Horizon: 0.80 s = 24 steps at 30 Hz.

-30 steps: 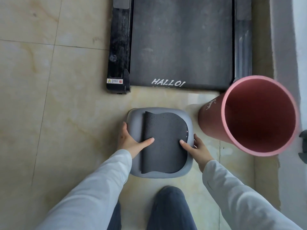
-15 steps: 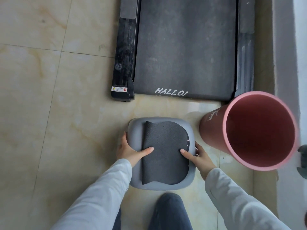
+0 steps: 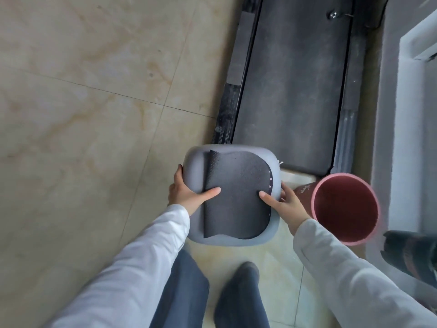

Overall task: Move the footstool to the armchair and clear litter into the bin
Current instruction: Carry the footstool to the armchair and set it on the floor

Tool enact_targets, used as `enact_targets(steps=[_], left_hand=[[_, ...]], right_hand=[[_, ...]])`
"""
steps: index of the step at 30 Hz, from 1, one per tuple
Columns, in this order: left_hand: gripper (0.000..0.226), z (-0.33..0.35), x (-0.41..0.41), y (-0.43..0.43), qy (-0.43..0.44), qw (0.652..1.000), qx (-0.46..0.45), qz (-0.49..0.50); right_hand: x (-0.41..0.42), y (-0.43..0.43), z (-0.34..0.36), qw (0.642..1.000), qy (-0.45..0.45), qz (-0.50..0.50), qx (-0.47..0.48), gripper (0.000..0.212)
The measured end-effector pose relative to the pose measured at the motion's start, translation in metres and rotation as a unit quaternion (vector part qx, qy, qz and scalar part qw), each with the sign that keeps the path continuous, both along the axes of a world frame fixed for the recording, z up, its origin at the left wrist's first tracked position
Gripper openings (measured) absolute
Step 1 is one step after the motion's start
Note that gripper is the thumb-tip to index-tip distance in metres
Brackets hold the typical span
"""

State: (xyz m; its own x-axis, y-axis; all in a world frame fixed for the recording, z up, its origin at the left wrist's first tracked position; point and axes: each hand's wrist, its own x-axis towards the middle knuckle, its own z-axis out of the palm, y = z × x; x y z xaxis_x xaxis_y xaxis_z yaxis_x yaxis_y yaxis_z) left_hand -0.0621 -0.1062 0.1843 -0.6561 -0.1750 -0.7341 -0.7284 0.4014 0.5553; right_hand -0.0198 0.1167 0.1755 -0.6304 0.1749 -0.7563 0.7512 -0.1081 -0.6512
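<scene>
Floor (image 3: 82, 114): big pale tiles with thin dark lines between them.
Treadmill (image 3: 290, 91): long, dark and flat on the floor, running away from the person, on the far side of the stool.
Arms: both reach forward and down in light sleeves, one on each side of the stool, elbows a little bent.
Legs (image 3: 179, 287): dark trousers, right below the stool.
Footstool (image 3: 230, 195): grey, with round corners and a dark bumpy pad (image 3: 236, 195) on top. It sits between the two hands, in front of the person's legs. Its far edge covers the near end of the treadmill. I cannot tell if it is off the floor.
Bin (image 3: 345, 207): a pink tube with an open top, just beside the stool on the right. I see nothing inside it.
Left hand (image 3: 186, 192): clamped on the stool's left side. The thumb lies flat on the dark pad and the fingers curl round the edge.
Right hand (image 3: 283, 202): clamped on the stool's right side. The thumb presses on the pad and the fingers wrap the rim, close to the bin.
</scene>
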Motion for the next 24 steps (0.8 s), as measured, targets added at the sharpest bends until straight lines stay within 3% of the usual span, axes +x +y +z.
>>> enact_targets(steps=[4, 14, 18, 24], left_hand=[[0.118, 0.066, -0.006, -0.044, 0.011, 0.999, -0.004, 0.033], [0.118, 0.144, -0.058, -0.164, 0.034, 0.996, 0.011, 0.080], [0.118, 0.162, -0.085, -0.217, 0.056, 0.994, 0.007, 0.099], [0.118, 0.181, -0.128, -0.288, 0.076, 0.988, -0.006, 0.135]], right_hand=[[-0.020, -0.042, 0.067, 1.000, 0.018, 0.024, -0.003, 0.049], [-0.096, -0.156, 0.142, 0.995, 0.042, 0.091, 0.031, 0.087], [-0.131, -0.209, 0.159, 0.993, 0.060, 0.097, 0.017, 0.088], [-0.188, -0.283, 0.177, 0.991, 0.067, 0.114, -0.015, 0.070]])
